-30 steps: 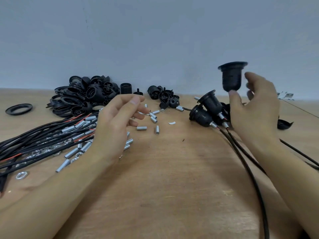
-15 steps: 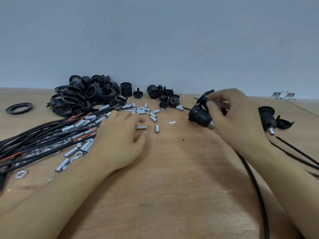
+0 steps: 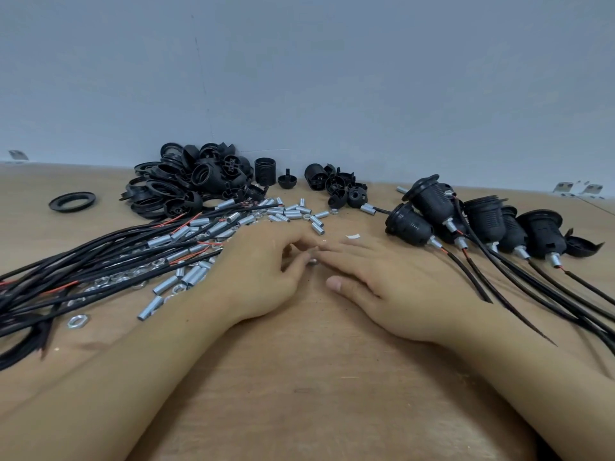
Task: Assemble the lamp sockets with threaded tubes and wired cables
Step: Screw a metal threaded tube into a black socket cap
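Two hands [image 3: 266, 271] [image 3: 396, 287], tube [image 3: 312, 261] perhaps between fingertips

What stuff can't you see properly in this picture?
- What sits between the fingertips: the left hand and right hand meet over something small and silvery, mostly hidden by fingers in the head view.
- The far ends of the black cables: cut off by the left edge.
- The cables of the finished sockets: they run off the right edge.
- The silver bits at the far right: too small to name.
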Demonstrator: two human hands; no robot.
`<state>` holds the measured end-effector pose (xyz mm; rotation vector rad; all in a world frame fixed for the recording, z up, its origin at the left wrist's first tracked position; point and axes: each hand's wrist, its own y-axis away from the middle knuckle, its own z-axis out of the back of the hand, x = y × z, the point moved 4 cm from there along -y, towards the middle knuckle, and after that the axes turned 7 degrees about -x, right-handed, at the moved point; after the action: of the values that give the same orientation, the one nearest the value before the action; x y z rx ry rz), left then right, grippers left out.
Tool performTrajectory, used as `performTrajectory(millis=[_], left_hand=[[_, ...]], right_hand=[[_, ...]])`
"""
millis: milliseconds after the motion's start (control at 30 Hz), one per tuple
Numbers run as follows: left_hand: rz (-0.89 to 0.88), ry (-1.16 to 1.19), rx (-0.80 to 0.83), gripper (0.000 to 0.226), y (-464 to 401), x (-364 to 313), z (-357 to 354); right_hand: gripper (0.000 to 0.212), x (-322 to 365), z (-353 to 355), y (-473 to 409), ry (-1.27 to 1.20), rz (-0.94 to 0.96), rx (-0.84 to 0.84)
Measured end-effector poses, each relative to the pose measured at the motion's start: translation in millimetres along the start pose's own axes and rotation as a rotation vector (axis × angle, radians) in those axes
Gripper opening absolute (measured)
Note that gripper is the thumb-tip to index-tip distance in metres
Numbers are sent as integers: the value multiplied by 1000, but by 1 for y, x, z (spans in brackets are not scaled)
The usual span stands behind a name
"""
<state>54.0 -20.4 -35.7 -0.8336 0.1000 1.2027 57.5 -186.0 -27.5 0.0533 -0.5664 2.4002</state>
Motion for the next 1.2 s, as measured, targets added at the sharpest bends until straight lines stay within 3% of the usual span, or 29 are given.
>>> performTrajectory(millis=[167,367,600,767,1067,1200], left_hand=[[126,-239,-174,26,-8,22,20],[254,-332,-5,30,-9,46,30],[157,-337,34,32,-12,46,22],[105,-353,-51,19,-14,44,25],[126,-371,32,29,-13,39,23],[159,-310,-22,14,-15,39,21]], right_hand=[[27,-13,9,-1,-15,-125,-134],[22,-19,1,0,15,-101,-35],[16,-29,9,3,-67,-199,-95],[14,-38,13,5,4,-279,-170],[7,-43,10,7,74,-295,-134],[7,-40,8,5,42,-281,-134]])
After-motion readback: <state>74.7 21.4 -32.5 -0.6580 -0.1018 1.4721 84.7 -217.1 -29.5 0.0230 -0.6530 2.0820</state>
